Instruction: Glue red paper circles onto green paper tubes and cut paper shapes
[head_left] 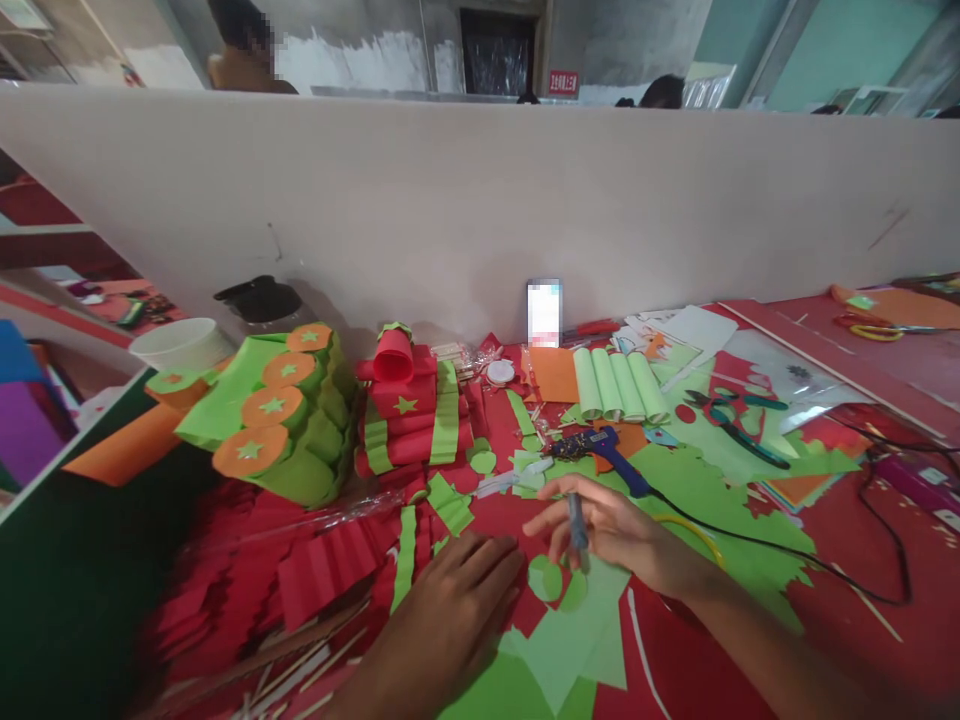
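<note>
My right hand holds a thin pen-like tool upright, fingers closed round it, above small green paper circles. My left hand lies palm down on the red sheet beside a green paper strip, its fingers held together and flat. Light green paper offcuts lie just below both hands. A blue glue gun rests a little beyond my right hand, its black cord trailing right.
A green paper model with orange star discs and a red one with green bands stand at the back left. Green rolls, pliers, a phone, a white cup and a beige partition wall lie beyond. People sit behind it.
</note>
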